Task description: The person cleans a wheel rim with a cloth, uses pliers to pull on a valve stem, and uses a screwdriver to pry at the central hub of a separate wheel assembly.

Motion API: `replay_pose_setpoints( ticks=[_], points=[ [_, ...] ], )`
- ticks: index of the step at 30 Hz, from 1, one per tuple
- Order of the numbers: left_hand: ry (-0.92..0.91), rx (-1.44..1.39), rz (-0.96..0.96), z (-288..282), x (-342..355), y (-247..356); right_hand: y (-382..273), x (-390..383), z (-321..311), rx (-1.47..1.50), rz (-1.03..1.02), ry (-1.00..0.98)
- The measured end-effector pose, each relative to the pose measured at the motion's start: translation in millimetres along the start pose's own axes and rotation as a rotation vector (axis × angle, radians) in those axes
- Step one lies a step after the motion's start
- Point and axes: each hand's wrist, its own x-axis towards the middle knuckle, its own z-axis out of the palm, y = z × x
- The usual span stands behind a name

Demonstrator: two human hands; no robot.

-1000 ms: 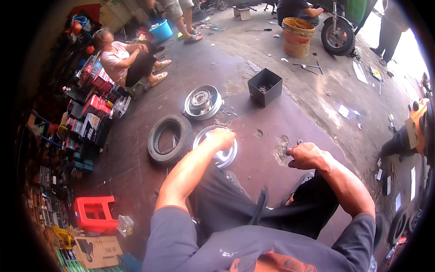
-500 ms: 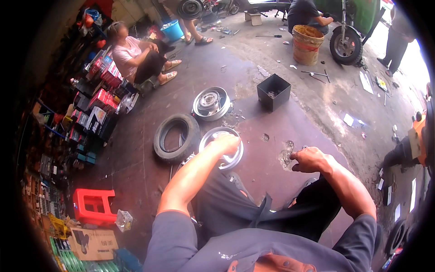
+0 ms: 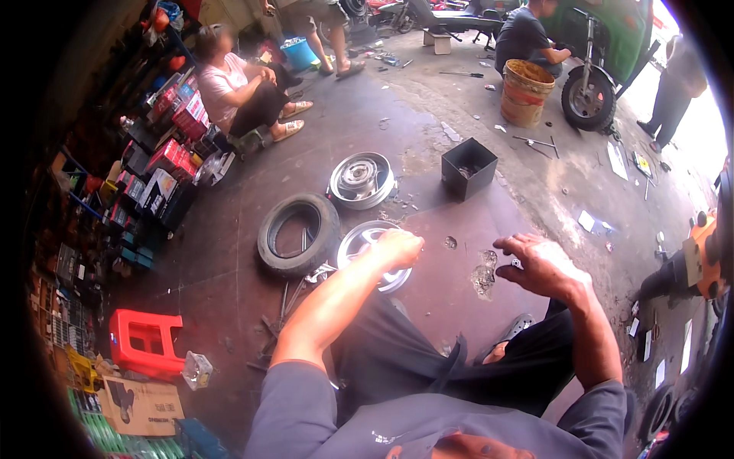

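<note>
My left hand (image 3: 399,247) is closed over a silver wheel rim (image 3: 355,246) that lies on the floor before me; I cannot make out what its fingers hold. My right hand (image 3: 540,265) hangs open, fingers spread, right of the rim near a pitted patch of floor (image 3: 482,275), with a small metal part (image 3: 516,262) by its fingers. A loose black tyre (image 3: 267,242) lies left of the rim, with metal tools (image 3: 284,298) below it. A second rim (image 3: 359,177) rests behind, and a black open box (image 3: 470,180) stands further right.
Stacked boxes (image 3: 170,155), a red stool (image 3: 121,340) and a seated person (image 3: 233,92) line the left. Behind are a person's legs (image 3: 332,42), a rusty bucket (image 3: 524,107), a crouching person (image 3: 520,42) and a green vehicle (image 3: 627,30). Another person (image 3: 674,92) stands right, near orange machinery (image 3: 699,256).
My right hand's fingers have gone from curled to spread. My left hand has shifted slightly right over the rim. The black wheel carried at the back has moved mostly out of view.
</note>
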Motion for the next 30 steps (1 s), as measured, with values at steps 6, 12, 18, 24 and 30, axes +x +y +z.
replay_pose_setpoints(
  ticks=[6,12,18,24,30],
  points=[
    [-0.016,-0.033,0.041,-7,2,3,16,-4,44,-0.157,0.147,-0.326],
    [-0.075,-0.017,-0.032,-10,-1,1,13,-3,60,-0.099,0.036,-0.313],
    [-0.049,-0.058,0.020,-8,3,3,19,-10,58,-0.118,0.013,-0.229],
    [-0.105,-0.057,-0.008,-9,9,2,19,-12,54,-0.108,0.049,-0.229],
    [-0.098,-0.057,-0.014,-13,9,4,22,-15,55,-0.114,0.030,-0.208]
  ],
)
